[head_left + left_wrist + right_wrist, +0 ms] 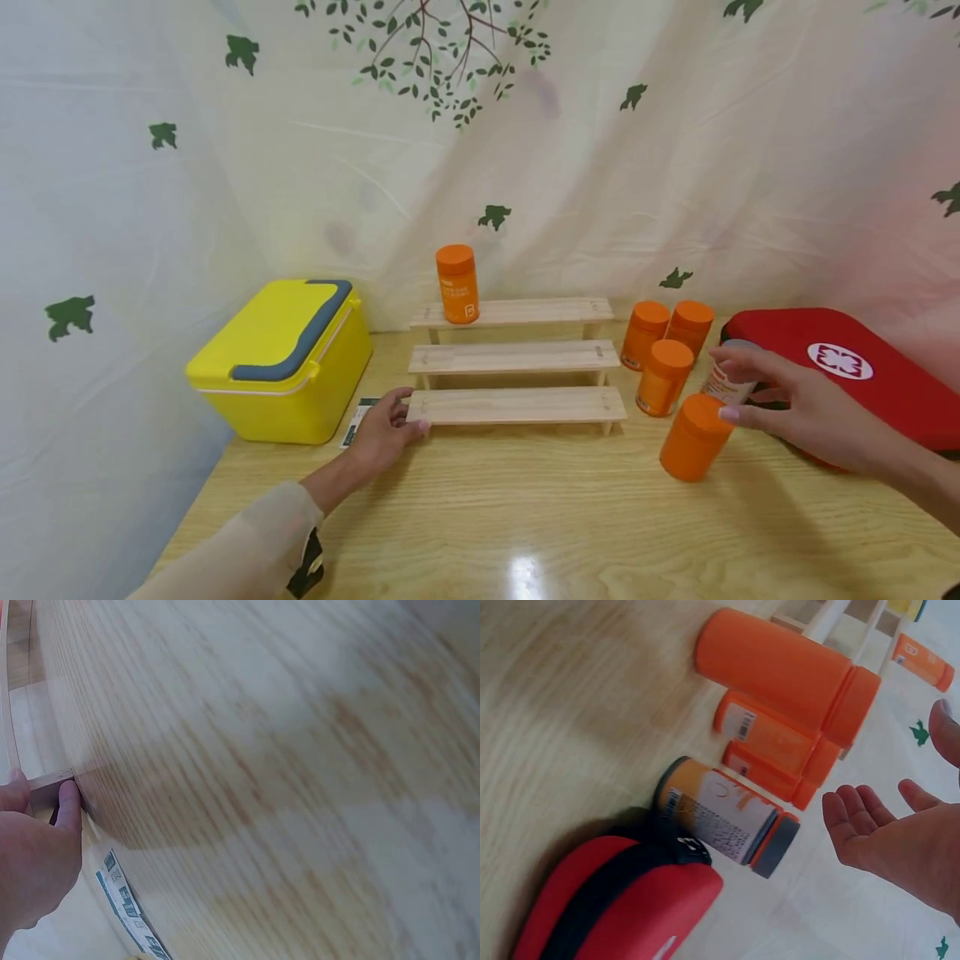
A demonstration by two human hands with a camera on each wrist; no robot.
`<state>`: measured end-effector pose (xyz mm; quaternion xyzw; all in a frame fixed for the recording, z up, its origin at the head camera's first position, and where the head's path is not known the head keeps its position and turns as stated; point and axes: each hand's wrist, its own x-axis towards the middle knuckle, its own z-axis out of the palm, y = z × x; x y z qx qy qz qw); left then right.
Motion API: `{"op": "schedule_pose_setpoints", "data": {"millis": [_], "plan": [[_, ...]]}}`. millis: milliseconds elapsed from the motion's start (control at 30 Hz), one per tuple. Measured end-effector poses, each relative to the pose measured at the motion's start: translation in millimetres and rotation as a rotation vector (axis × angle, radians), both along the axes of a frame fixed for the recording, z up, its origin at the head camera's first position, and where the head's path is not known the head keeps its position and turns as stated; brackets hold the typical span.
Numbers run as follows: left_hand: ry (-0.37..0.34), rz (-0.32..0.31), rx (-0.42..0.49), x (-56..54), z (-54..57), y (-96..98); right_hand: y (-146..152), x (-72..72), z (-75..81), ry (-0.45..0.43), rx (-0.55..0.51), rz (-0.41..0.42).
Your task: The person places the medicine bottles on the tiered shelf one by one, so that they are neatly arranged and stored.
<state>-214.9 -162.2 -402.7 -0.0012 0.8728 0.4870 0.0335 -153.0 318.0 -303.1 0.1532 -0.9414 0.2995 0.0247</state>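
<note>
Right wrist: grey-capped bottle [720,814] clear; head: right hand [813,408] overlaps.

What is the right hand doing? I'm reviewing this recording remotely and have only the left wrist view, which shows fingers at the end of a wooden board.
Observer: The right hand is open and holds nothing, close to the front orange bottle.
Operator: And what is that board part of?
Observer: It is the lowest step of a three-step wooden rack.
Operator: Does anything stand on the top step?
Observer: Yes, a single orange bottle with white print, upright and left of the middle.
</note>
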Motion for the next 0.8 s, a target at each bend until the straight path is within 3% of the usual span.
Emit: {"op": "schedule_pose_setpoints", "data": {"millis": [133,400,567,800], "plan": [[0.002,0.0,0.004,-0.8,0.1,-0.8,6,1.2,-13.8,0.039,-0.026,0.017],[0.02,-0.015,0.023,-1.1,-2.0,-2.1,0,1.9,-36.3,-0.059,-0.098,0.0],[0.021,-0.02,0.032,-0.9,-2.8,-2.3,-6,0.0,-42.2,-0.156,-0.155,-0.022],[0.014,-0.032,0.032,-1.2,-1.9,-1.5,-10,1.5,-49.5,-0.156,-0.177,-0.003]]}}
